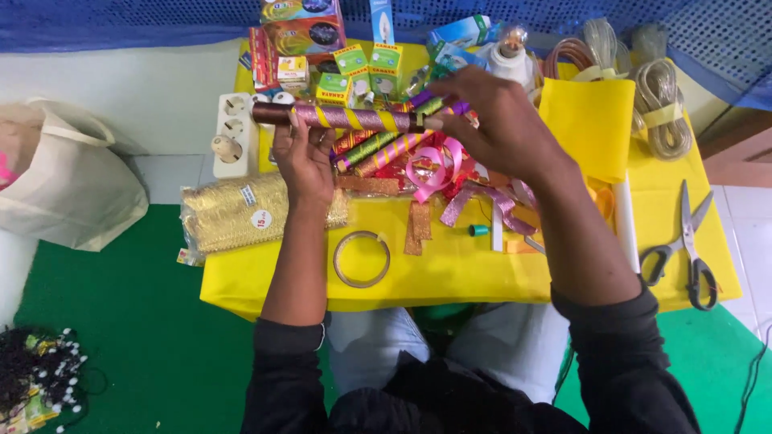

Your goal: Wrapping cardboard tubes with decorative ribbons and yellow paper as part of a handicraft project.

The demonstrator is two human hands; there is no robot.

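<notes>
Above yellow table (450,273), both hands' fingers (301,128) gripping striped tube (354,118)

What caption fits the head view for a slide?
Both hands, left hand and right hand, hold a ribbon-wrapped stick above a cluttered yellow table.

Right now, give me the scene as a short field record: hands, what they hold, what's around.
left hand: grips the stick near its brown end
right hand: pinches the stick's other end
stick: held level above the table, wrapped purple with yellow bands
table: yellow cover, cluttered
under the hands: more wrapped sticks, pink ribbon
near edge: tape ring
left side: white power strip, gold trim pack
right side: scissors, lying flat
</notes>
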